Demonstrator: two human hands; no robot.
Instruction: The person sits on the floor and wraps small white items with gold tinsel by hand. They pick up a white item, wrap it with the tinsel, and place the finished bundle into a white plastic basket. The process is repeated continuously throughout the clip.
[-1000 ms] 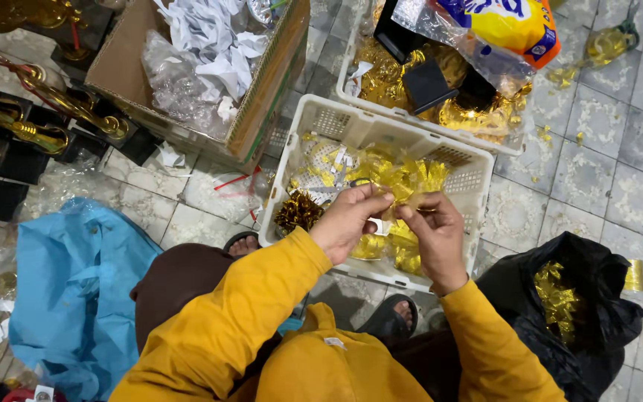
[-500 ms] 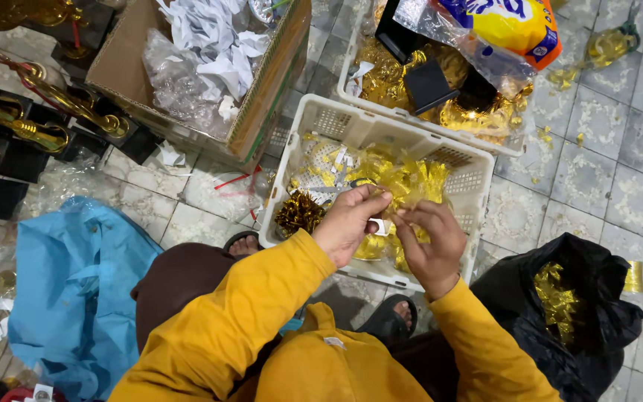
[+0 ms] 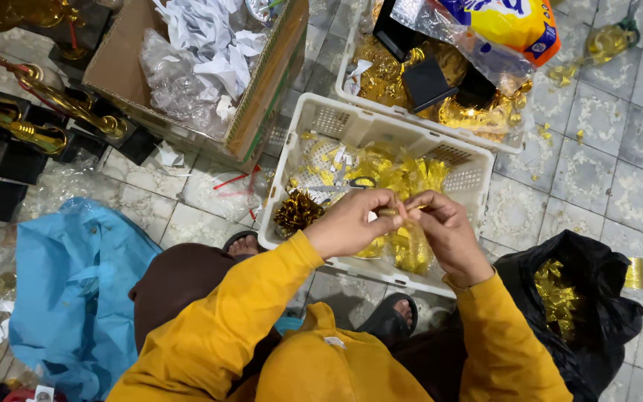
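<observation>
Between the two hands, over the near half of the white basket (image 3: 478, 173), a small gold strip (image 3: 394, 212) is pinched: left hand (image 3: 355, 223) grips it with thumb and fingertips pressed together, right hand (image 3: 444, 231) meets it from the other side, fingers curled and closed on the same piece. Strip's long axis runs roughly left-right, from one hand to the other; both hands touch it, neither clearly nearer. Its exact shape is too small to tell. Directly below, the basket holds loose gold foil pieces, white scraps and a gold bow (image 3: 297, 211) at its left wall. Black bag (image 3: 597, 313) just right of the right arm holds more gold foil. Second white basket (image 3: 440, 123) beyond holds gold parts and black blocks. Cardboard box (image 3: 262, 97) to the left holds crumpled white paper and clear plastic. Blue sheet (image 3: 68, 298) lies by the left arm.
</observation>
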